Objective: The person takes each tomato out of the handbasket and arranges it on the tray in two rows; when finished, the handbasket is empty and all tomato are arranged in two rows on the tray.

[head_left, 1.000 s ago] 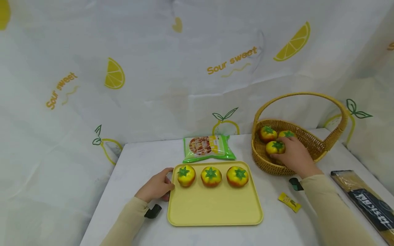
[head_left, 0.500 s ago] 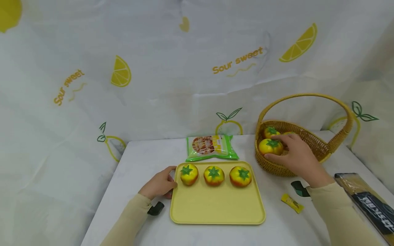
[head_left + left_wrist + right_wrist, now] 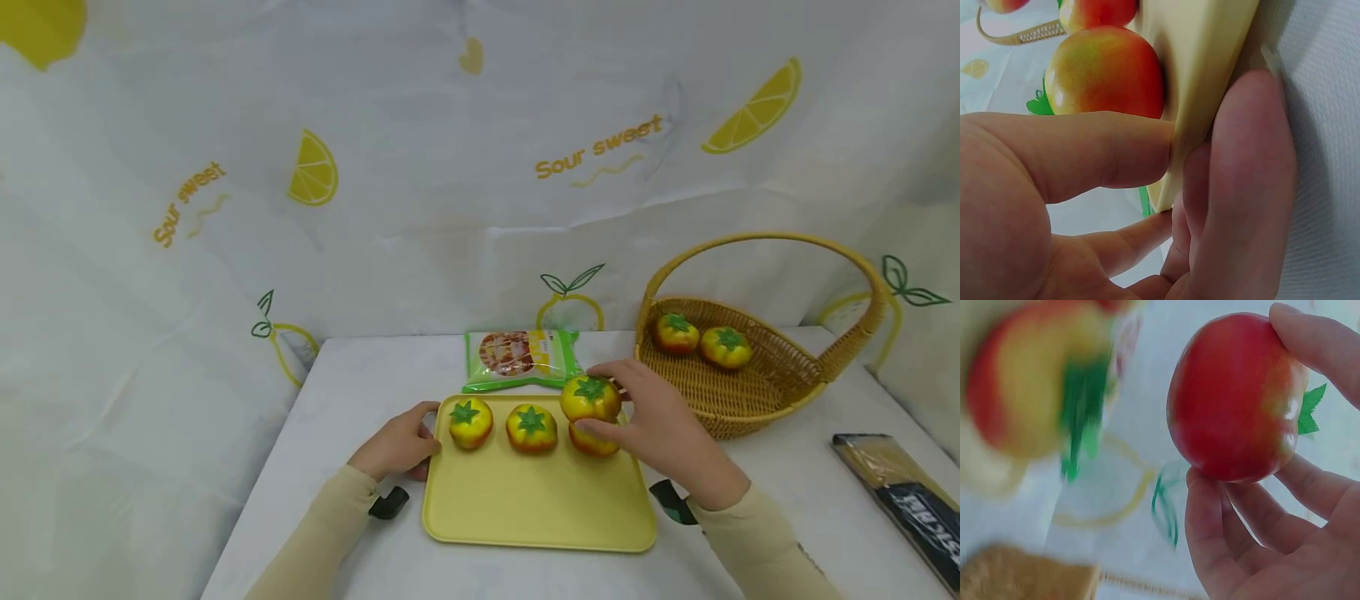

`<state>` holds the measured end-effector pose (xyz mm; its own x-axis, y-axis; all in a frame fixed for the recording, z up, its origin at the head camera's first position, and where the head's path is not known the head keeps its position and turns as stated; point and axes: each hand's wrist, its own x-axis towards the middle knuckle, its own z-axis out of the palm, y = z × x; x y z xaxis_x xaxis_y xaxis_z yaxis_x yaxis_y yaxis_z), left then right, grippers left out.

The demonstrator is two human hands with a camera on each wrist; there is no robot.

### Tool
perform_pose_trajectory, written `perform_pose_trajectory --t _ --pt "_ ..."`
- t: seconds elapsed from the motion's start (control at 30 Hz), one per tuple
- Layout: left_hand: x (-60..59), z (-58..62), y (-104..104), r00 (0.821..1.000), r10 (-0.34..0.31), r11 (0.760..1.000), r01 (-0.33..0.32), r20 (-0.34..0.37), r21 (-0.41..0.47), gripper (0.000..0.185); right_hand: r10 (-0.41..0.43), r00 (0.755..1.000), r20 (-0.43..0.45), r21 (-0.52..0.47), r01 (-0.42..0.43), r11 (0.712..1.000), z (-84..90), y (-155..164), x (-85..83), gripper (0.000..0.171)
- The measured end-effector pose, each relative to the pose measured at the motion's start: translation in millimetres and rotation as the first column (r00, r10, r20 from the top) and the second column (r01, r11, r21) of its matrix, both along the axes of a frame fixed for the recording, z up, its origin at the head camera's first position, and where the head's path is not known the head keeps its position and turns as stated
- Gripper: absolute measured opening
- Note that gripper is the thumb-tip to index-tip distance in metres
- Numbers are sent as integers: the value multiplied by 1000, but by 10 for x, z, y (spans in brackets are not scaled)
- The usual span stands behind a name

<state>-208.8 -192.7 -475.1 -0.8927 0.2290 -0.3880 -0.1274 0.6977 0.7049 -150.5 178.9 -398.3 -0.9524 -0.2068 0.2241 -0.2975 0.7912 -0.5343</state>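
Lifted from basket (image 3: 757,392), tomato (image 3: 590,398) — gripped by right hand (image 3: 660,429) — hangs over tray (image 3: 536,512).

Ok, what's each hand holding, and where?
Right hand grips a yellow-red toy tomato round its sides; left hand pinches the yellow plastic tray's left rim.

On the white table (image 3: 360,375) a flat yellow plastic tray (image 3: 525,508) lies at the centre. Three toy tomatoes with green tops sit in a row along its far edge: one at 10 o'clock (image 3: 470,422), one at 12 (image 3: 531,428), one at 2 (image 3: 592,440). Directly above the last, a fourth toy tomato (image 3: 590,398) is held by the right hand (image 3: 660,429). The left hand (image 3: 397,446) grips the tray's rim at 9 o'clock. A green snack packet (image 3: 522,359) lies behind the tray at 12 o'clock. A woven wicker basket with a hoop handle (image 3: 757,392) stands at 2 o'clock, with two more toy tomatoes (image 3: 701,340) inside. A dark flat packet (image 3: 907,500) lies at 4 o'clock.
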Motion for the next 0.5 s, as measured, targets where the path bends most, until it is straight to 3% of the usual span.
perform_pose_trajectory --t 0.3,0.5 --pt "-5 -16 -12 1000 -9 1000 9 -7 -2 71 121 989 89 -14 -120 993 -209 -766 175 61" --pt "22 28 -12 1000 -9 1000 9 -16 7 70 164 978 131 41 -171 984 -368 -1130 230 61"
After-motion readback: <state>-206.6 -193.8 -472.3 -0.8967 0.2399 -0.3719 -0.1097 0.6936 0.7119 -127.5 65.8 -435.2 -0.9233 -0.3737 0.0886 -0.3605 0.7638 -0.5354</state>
